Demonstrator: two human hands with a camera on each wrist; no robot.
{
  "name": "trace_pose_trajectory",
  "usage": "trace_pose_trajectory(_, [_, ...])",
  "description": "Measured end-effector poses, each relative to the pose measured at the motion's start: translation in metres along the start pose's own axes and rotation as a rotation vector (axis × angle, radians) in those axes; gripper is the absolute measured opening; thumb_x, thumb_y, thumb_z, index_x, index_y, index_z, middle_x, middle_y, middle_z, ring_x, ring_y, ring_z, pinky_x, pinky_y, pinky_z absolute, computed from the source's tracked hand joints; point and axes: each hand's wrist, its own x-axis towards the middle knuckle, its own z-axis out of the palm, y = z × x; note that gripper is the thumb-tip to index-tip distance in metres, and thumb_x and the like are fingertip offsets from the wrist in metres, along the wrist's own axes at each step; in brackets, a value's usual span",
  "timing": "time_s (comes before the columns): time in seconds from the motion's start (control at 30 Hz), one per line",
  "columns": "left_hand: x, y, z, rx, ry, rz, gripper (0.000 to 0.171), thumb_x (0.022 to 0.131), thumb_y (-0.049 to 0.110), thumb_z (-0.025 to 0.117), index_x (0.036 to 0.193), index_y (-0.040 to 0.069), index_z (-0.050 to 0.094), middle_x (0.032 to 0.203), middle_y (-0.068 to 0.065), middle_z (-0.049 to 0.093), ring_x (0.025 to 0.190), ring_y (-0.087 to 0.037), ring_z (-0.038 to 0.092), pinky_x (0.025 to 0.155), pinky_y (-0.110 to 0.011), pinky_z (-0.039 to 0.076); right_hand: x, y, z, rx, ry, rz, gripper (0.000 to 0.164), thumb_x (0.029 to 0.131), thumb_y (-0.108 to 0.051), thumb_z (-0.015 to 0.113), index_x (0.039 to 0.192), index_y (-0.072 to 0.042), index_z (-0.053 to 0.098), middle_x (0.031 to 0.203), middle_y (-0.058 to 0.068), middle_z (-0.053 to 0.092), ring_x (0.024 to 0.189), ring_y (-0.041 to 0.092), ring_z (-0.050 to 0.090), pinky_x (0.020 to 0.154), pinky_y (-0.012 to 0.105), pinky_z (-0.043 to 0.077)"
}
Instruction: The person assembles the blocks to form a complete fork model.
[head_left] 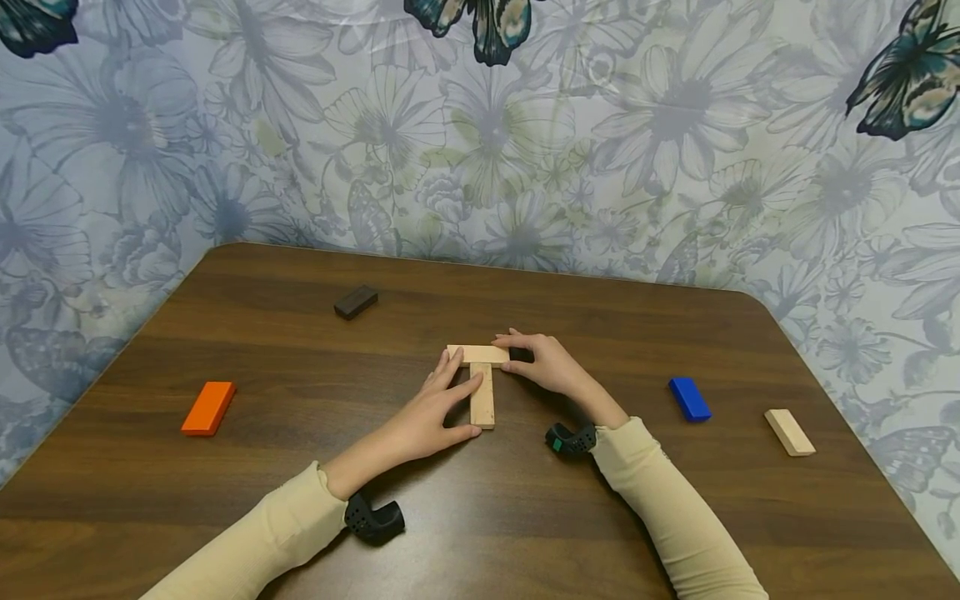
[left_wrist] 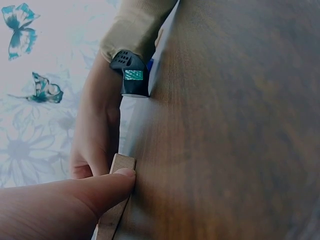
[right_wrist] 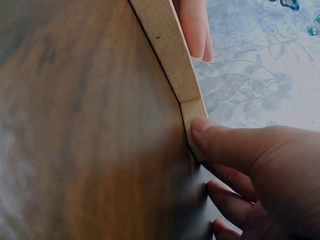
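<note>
Two pale wooden blocks lie flat on the table in a T. The crossbar block (head_left: 472,355) is at the far side, and the stem block (head_left: 482,404) runs from its middle toward the person. My left hand (head_left: 429,417) rests along the T's left side, fingers fairly straight. Its thumb (left_wrist: 117,187) touches the stem's near end, its index fingertip lies on the stem, and other fingertips are at the crossbar's left end. My right hand (head_left: 551,365) pinches the crossbar's right end, with the thumb (right_wrist: 205,127) on the near side and a fingertip at the far side.
An orange block (head_left: 208,408) lies at the left and a dark block (head_left: 356,302) at the far left. To the right are a blue block (head_left: 690,399) and another pale wooden block (head_left: 790,432). Flowered wallpaper (head_left: 495,167) stands behind the table's far edge.
</note>
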Motion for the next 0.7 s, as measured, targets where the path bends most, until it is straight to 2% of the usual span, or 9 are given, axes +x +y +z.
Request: trace_pose_trajectory(0.7, [0.0012, 0.0026, -0.0002, 0.0, -0.011, -0.014, 0.071, 0.085, 0.029, 0.07, 0.143, 0.005, 0.038, 0.152, -0.021, 0.004, 0.138, -0.035, -0.005, 0.107, -0.053, 0.012, -0.0021, 0.0053, -0.0017, 0.016, -0.011, -0.014, 0.038, 0.089, -0.014, 0.066, 0.126, -0.007, 0.06, 0.135, 0.008, 0.049, 0.132, 0.023, 0.032, 0.104, 0.044, 0.028])
